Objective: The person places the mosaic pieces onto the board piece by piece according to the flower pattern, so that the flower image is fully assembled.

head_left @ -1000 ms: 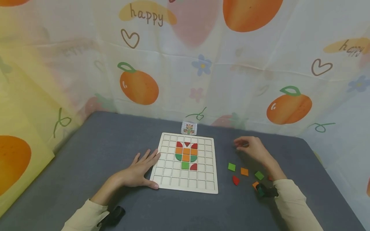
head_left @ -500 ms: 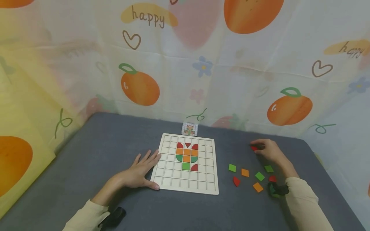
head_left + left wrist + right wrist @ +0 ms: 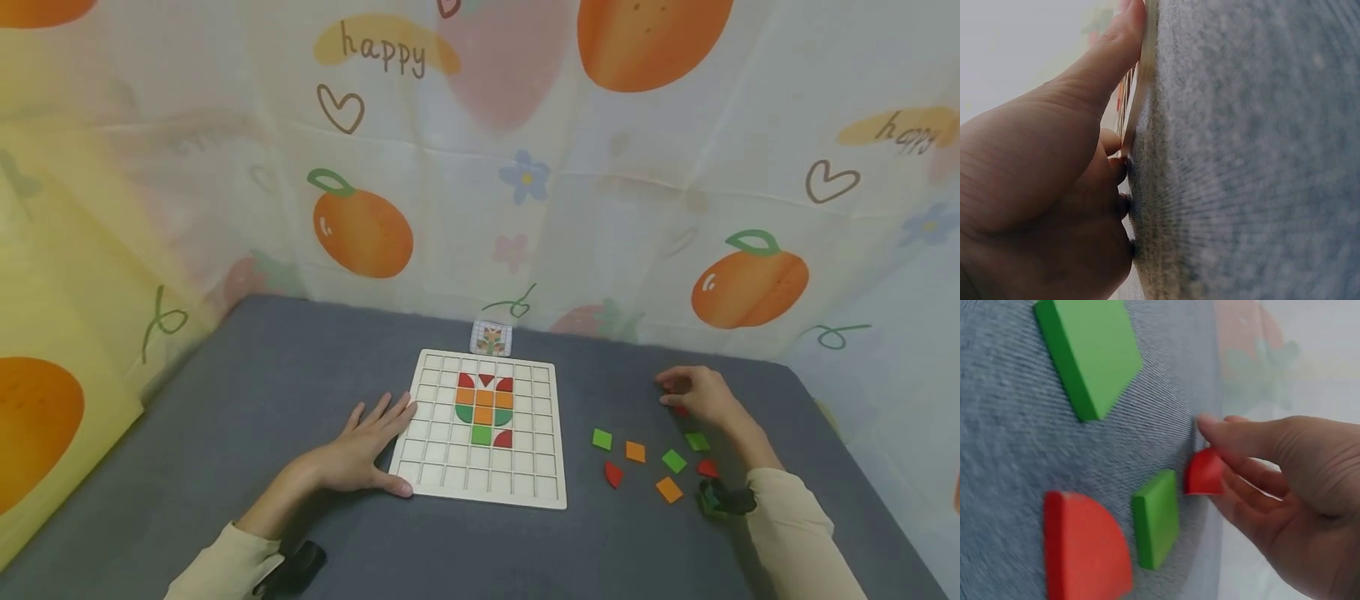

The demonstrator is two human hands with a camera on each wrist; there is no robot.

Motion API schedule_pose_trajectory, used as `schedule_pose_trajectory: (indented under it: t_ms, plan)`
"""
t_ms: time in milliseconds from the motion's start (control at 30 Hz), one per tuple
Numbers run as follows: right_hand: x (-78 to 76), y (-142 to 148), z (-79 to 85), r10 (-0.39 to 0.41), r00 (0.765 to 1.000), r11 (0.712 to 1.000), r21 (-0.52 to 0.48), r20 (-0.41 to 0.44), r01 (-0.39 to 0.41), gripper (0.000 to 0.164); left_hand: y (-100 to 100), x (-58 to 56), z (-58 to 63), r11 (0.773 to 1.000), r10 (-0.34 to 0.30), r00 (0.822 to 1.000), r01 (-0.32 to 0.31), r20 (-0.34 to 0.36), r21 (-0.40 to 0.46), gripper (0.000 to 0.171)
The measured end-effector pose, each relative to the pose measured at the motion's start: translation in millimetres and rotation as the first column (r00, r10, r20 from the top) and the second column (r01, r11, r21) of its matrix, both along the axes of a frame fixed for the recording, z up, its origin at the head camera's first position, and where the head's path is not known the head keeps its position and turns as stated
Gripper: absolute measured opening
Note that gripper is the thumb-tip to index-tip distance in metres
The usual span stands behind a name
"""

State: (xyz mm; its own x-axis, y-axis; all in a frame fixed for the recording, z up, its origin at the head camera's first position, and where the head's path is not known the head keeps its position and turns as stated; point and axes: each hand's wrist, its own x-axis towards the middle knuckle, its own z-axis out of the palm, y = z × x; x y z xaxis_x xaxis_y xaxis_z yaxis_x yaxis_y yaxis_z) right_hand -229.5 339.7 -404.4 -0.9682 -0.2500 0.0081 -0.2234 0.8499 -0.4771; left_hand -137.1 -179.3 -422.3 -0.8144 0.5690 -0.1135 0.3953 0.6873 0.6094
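My left hand (image 3: 352, 450) lies spread with straight fingers at the left side of a white gridded board (image 3: 442, 475). Its fingertips and thumb touch the board's edge, also seen from the left wrist. Red, orange and green tiles form a tulip-like pattern on the board, among them an orange square tile (image 3: 483, 398) and a light green one (image 3: 481, 434). Right of the board, my right hand (image 3: 705, 396) is bent down to the table, thumb and fingers pinching a red tile, mostly hidden. Another red tile (image 3: 1204, 474) shows just below the thumb in the right wrist view.
Loose tiles lie right of the board: green squares (image 3: 602, 439), orange squares (image 3: 635, 452) and red curved tiles (image 3: 613, 475). A small pattern card (image 3: 491, 338) sits behind the board. A printed fabric curtain (image 3: 465, 200) stands along the back of the grey table (image 3: 450, 550).
My right hand has moved rightward from near the board to the red tiles at the back, uncovering some green and red tiles. My left hand stays on the board's edge.
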Motion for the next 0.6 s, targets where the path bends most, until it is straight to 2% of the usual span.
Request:
schedule_pose_trajectory:
  t_ms: [167, 300, 467, 600]
  plan:
    - [2.0, 5, 6.9, 0.05, 0.995, 0.997, 0.049, 0.09, -0.054, 0.041, 0, 0.5, 0.0, 1.0, -0.006, 1.0, 0.006, -0.003, 0.011, 0.113]
    - [3.4, 10, 11.9, 0.081, 0.989, 0.99, 0.104, 0.123, -0.094, 0.043, 0, 0.7, 1.0, 1.0, 0.002, 1.0, -0.002, -0.001, 0.003, 0.114]
    - [5.1, 17, 13.5, 0.06, 0.989, 0.987, 0.142, 0.133, -0.079, 0.043, -1, 0.0, 0.8, 1.0, 0.01, 1.0, -0.01, 0.004, -0.013, 0.114]
    - [6.9, 22, 13.1, 0.052, 0.989, 0.989, 0.133, 0.136, -0.071, 0.043, -1, -0.7, 0.6, 1.0, 0.012, 1.0, -0.012, 0.006, -0.015, 0.114]
